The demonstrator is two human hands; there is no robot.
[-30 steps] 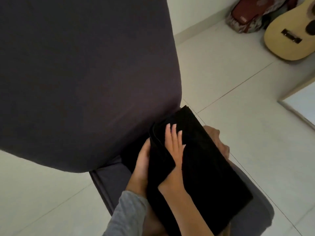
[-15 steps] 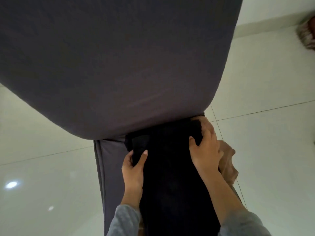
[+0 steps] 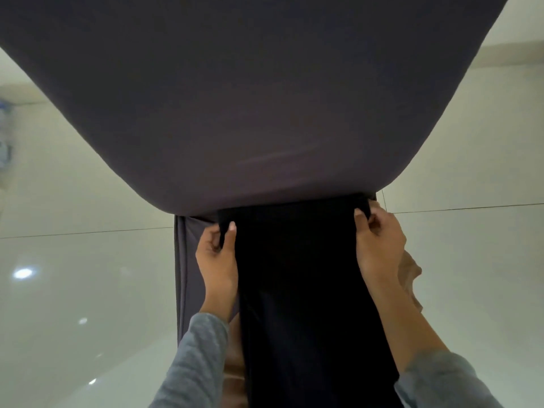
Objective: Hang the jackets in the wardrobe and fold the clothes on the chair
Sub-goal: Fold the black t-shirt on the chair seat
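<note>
A black garment (image 3: 297, 290) lies lengthwise on the seat of the dark grey covered chair (image 3: 250, 98), its far edge against the base of the chair back. My left hand (image 3: 217, 257) pinches the far left corner of the black garment. The far right corner is pinched between thumb and fingers of my right hand (image 3: 379, 245). Both corners are held flat and apart. A tan piece of clothing (image 3: 410, 275) shows under my right hand at the seat's right edge, and more tan cloth (image 3: 234, 363) peeks out by my left sleeve.
The chair's tall back fills the upper half of the view. Glossy pale floor tiles (image 3: 88, 290) with light reflections lie on both sides. A wall skirting (image 3: 512, 54) runs at the upper right.
My right hand left the top of the folded black garment and went to its far right corner. The garment now lies stretched straight along the seat, and the view turned to face the chair back.
</note>
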